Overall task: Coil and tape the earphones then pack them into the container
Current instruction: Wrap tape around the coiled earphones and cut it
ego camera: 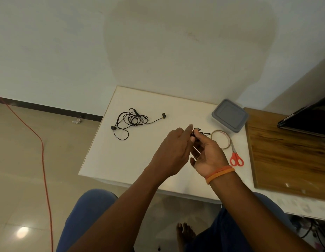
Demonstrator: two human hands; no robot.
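I hold a small coiled set of earphones up off the table in my right hand, fingers curled round the bundle so the loops cannot spring apart, while my left hand comes in alongside with its fingers fairly straight, the tips touching the coil, I judge to steady or wrap it. The tape roll, red scissors and closed grey container lie just beside my right hand, within easy reach for taping and packing. A second, tangled pair of earphones waits well apart on the table's left side.
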